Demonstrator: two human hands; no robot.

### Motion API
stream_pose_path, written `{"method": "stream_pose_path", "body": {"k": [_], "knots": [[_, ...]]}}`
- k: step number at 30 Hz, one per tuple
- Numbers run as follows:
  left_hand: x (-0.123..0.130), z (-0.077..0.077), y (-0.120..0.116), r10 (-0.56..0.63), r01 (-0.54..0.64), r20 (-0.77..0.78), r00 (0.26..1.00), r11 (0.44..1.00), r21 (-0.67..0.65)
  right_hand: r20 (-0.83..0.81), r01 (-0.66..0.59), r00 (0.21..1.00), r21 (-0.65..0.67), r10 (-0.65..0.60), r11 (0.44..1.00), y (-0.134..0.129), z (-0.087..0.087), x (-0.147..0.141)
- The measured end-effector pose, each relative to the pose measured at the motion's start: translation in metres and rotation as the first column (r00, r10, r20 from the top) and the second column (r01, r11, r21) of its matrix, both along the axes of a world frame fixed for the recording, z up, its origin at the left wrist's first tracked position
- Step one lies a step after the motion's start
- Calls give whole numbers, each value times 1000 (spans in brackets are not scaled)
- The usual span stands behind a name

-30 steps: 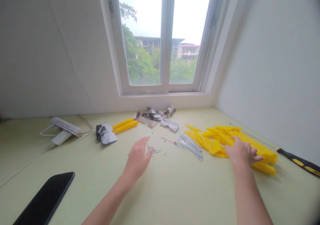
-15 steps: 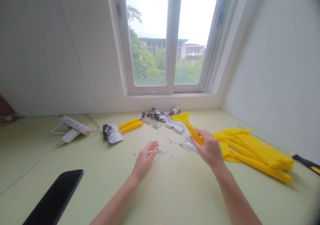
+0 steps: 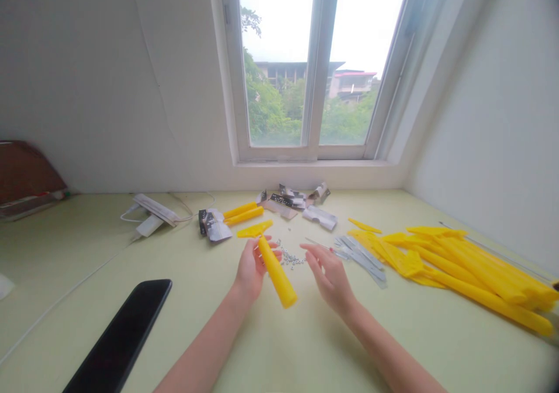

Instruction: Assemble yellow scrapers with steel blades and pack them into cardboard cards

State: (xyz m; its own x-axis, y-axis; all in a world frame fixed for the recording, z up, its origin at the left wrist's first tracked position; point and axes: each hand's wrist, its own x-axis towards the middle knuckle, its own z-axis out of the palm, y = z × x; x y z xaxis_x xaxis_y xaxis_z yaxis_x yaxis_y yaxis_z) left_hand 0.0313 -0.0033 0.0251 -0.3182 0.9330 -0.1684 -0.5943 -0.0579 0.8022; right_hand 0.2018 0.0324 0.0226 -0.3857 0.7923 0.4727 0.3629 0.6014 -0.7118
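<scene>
A yellow scraper-like tool [image 3: 276,272] with a thick handle and a flat, wide head lies in my left hand [image 3: 252,268], its handle slanting down toward me. My left fingers are wrapped behind it near the neck. To the right, my right hand [image 3: 328,272] holds nothing, its fingers apart above the table. Between the hands lie many small metal nuts [image 3: 292,259]. Just beyond my right hand are a thin screwdriver [image 3: 322,244] and several grey flat blades [image 3: 360,258].
Several yellow tools [image 3: 471,265] are heaped at the right. Packaged yellow handles [image 3: 243,213] and torn packaging [image 3: 283,204] lie toward the window. A black phone [image 3: 122,335] and a power strip [image 3: 155,209] are at the left of the table [image 3: 279,346].
The yellow tool has passed from my right hand to my left. My right hand has let go and moved left. The view has turned slightly left, and more of the grey blades show.
</scene>
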Motion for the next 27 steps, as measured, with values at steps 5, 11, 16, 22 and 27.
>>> {"method": "stream_pose_path", "body": {"k": [5, 11, 16, 22, 27], "knots": [[2, 3, -2, -4, 4, -26, 1000, 1000, -14, 73, 275, 955, 141, -287, 951, 43, -7, 39], [12, -1, -5, -36, 41, -153, 988, 999, 28, 246, 331, 908, 79, -340, 940, 61, -17, 59], [14, -5, -5, -30, 32, -202, 979, 999, 7, 400, 471, 774, 154, -491, 868, 65, -16, 58], [20, -9, -6, -132, 132, -233, 963, 991, -16, 571, 584, 600, 166, -561, 794, 72, -20, 84], [24, -14, -6, -190, 181, -167, 967, 981, -67, 594, 581, 595, 147, -541, 801, 75, -23, 91]]}}
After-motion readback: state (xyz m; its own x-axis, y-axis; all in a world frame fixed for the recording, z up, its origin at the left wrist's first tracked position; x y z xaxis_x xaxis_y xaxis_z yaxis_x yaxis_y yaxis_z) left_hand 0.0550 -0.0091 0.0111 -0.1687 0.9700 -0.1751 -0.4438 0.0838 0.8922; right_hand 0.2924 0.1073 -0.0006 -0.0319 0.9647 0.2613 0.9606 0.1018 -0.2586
